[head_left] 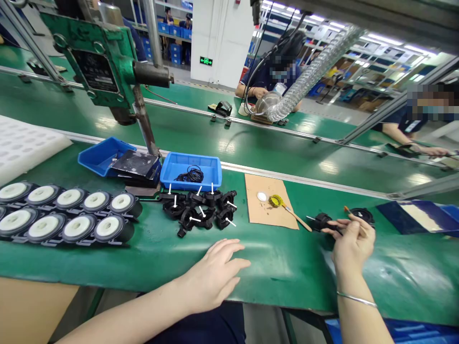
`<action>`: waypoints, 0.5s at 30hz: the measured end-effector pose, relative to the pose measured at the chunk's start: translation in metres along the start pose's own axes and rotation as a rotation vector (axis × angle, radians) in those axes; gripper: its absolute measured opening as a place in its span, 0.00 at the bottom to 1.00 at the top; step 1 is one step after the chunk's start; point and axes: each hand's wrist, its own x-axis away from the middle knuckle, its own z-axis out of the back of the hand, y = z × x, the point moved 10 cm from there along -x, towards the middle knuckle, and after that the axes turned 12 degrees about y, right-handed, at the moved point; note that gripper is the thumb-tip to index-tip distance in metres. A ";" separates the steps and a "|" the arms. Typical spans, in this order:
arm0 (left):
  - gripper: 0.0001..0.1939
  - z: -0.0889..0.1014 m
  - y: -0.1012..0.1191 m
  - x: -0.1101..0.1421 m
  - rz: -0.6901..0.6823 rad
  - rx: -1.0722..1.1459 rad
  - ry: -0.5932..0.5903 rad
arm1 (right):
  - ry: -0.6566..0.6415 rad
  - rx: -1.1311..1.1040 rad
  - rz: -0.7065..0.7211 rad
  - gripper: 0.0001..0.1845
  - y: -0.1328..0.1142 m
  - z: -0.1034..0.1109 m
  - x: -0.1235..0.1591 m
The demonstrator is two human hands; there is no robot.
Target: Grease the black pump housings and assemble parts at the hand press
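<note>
My left hand (218, 272) is open over the front of the green bench, fingers spread and nothing in them. At the right, my right hand (353, 241) is closed, its fingertips on a black plastic part with a white pin (322, 220). A thin stick with an orange tip (346, 209) shows between its fingers; its kind is unclear. Beside it lies a round black part (364, 216), partly hidden by the hand. A wooden-handled brush (299, 219) rests against a yellow lid (275, 200) on a cardboard sheet (260, 214). Left of that sit several black parts with white pins (202, 212).
Two rows of black housings with white discs (77, 227) stand left. Behind are a blue tray (168, 177) with black rings (191, 175), a blue bin (102, 157) and a green press (103, 62). A dark blue box (398, 215) lies right. Co-workers sit across the bench.
</note>
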 end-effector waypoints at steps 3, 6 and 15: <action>0.22 0.008 -0.004 0.001 0.090 0.120 0.017 | 0.060 -0.011 0.060 0.16 -0.028 0.004 0.003; 0.27 0.001 -0.009 -0.005 0.235 0.323 0.005 | 0.055 -0.036 0.145 0.15 -0.082 -0.001 0.032; 0.39 -0.050 0.009 -0.040 0.696 1.521 0.239 | -0.355 -0.149 0.092 0.13 -0.128 -0.050 0.221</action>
